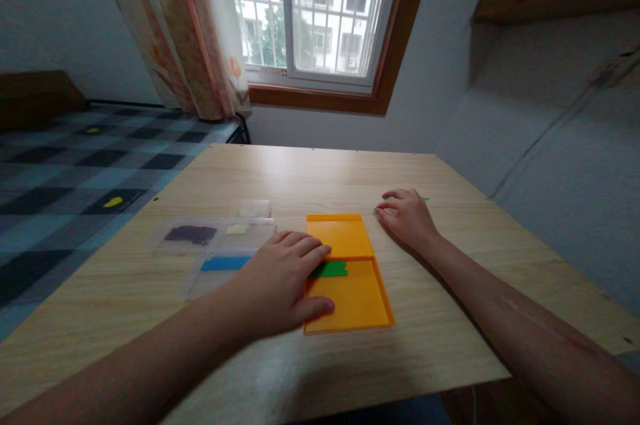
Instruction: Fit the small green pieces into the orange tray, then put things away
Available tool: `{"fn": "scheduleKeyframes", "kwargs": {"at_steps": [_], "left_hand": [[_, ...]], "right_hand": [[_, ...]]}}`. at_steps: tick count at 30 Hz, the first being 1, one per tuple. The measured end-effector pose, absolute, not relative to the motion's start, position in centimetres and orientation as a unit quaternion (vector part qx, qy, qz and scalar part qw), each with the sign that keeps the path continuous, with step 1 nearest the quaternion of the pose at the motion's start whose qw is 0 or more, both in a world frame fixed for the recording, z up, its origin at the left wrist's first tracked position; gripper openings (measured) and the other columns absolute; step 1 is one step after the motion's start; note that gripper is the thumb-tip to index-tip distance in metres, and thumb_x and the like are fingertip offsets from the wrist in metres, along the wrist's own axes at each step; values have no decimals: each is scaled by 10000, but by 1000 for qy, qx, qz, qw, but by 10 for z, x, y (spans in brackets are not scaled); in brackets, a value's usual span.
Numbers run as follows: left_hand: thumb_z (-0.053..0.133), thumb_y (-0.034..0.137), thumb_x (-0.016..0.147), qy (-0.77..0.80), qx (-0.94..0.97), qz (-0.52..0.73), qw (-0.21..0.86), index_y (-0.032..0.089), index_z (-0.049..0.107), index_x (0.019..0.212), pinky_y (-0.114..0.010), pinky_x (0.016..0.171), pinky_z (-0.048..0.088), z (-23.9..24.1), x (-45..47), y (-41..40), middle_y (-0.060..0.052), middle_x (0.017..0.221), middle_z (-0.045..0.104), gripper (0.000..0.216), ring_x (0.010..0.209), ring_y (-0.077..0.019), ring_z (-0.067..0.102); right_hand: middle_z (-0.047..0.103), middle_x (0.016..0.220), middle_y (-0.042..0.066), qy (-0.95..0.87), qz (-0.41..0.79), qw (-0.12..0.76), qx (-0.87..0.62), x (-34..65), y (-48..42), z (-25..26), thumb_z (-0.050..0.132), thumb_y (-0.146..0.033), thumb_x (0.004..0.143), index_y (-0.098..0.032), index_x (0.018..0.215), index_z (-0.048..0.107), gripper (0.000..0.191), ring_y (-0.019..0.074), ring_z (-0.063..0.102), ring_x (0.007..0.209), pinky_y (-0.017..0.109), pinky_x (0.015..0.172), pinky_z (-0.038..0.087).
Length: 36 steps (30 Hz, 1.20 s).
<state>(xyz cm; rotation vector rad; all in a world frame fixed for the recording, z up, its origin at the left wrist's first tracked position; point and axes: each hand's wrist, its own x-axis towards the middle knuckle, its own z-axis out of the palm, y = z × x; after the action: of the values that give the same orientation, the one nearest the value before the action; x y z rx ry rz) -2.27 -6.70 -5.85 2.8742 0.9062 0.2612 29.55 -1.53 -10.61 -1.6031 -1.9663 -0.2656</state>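
Note:
An orange plastic case (350, 305) lies unfolded on the table, its two halves joined by a ridge. Inside the nearer half, along that ridge, is a green strip (333, 269). My left hand (285, 271) rests over the case's left side, thumb spread from the fingers, and covers part of the green strip. Right of the case, my right hand (407, 215) is down at the tabletop with its fingers curled together. Bits of a small green piece (426, 198) show around those fingers; most of it is hidden under the hand.
Left of the case lie clear plastic boxes (193, 285), one with a blue strip (225, 263), another with dark purple pieces (190, 234). A small whitish box (255, 208) sits behind them. The wooden table (325, 175) meets a checked bed (100, 158) on the left.

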Motion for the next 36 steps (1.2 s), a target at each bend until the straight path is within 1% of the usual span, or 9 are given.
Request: {"fn": "scheduleKeyframes", "kwargs": {"at_steps": [2, 4, 6, 8, 12, 15, 19, 23, 36], "left_hand": [[738, 625, 848, 296, 950, 86, 60, 171, 607, 1391, -587, 1148, 381, -59, -23, -67, -134, 1363, 664, 720, 1249, -360, 600], [742, 632, 839, 291, 951, 85, 62, 175, 602, 1398, -617, 1198, 309, -60, -23, -68, -135, 1386, 653, 736, 1282, -367, 584], [741, 636, 835, 289, 952, 84, 62, 173, 597, 1405, -630, 1232, 248, -60, -24, -68, -138, 1412, 639, 748, 1325, -371, 560], [737, 645, 835, 288, 952, 83, 63, 171, 593, 1410, -629, 1242, 231, -61, -24, -68, -140, 1427, 631, 759, 1353, -372, 542], [741, 660, 822, 291, 951, 83, 67, 175, 597, 1404, -634, 1238, 234, -64, -24, -67, -134, 1422, 637, 771, 1359, -372, 539], [731, 669, 828, 289, 952, 86, 59, 170, 601, 1402, -624, 1243, 220, -65, -24, -68, -140, 1410, 645, 772, 1350, -371, 546], [715, 679, 838, 290, 952, 88, 45, 158, 605, 1399, -607, 1254, 196, -64, -23, -69, -148, 1401, 650, 774, 1352, -371, 542], [708, 681, 844, 289, 953, 81, 45, 146, 603, 1402, -615, 1249, 203, -63, -23, -71, -146, 1393, 654, 780, 1338, -369, 551], [700, 688, 844, 290, 952, 83, 50, 169, 595, 1402, -638, 1231, 218, -65, -22, -71, -137, 1376, 658, 769, 1313, -374, 561]], "right_hand": [[758, 979, 104, -765, -47, 317, -558, 287, -30, -92, 676, -241, 926, -193, 868, 817, 160, 260, 643, 964, 417, 908, 492], [731, 847, 67, -799, 50, 320, -506, 278, -48, -76, 655, -243, 945, -194, 879, 807, 172, 201, 643, 804, 335, 763, 495], [705, 786, 35, -836, 139, 276, -455, 268, -65, -64, 664, -248, 948, -200, 883, 800, 158, 162, 623, 723, 285, 678, 467], [706, 791, 26, -853, 166, 228, -439, 260, -77, -58, 680, -226, 936, -207, 874, 798, 135, 153, 623, 741, 271, 686, 454], [733, 846, 28, -864, 143, 160, -456, 247, -86, -62, 690, -186, 915, -214, 875, 800, 120, 158, 630, 795, 273, 717, 439], [735, 835, 19, -875, 117, 136, -451, 240, -88, -66, 683, -162, 910, -220, 868, 804, 140, 155, 628, 790, 276, 715, 417], [726, 804, 9, -882, 87, 125, -446, 234, -92, -66, 680, -159, 912, -220, 839, 798, 152, 145, 613, 747, 282, 692, 389], [727, 807, 11, -883, 74, 125, -446, 234, -92, -68, 658, -162, 926, -222, 843, 794, 171, 161, 623, 779, 288, 708, 399], [738, 837, 18, -875, 89, 128, -459, 233, -90, -74, 635, -215, 969, -220, 880, 801, 189, 158, 651, 782, 277, 705, 424]]}}
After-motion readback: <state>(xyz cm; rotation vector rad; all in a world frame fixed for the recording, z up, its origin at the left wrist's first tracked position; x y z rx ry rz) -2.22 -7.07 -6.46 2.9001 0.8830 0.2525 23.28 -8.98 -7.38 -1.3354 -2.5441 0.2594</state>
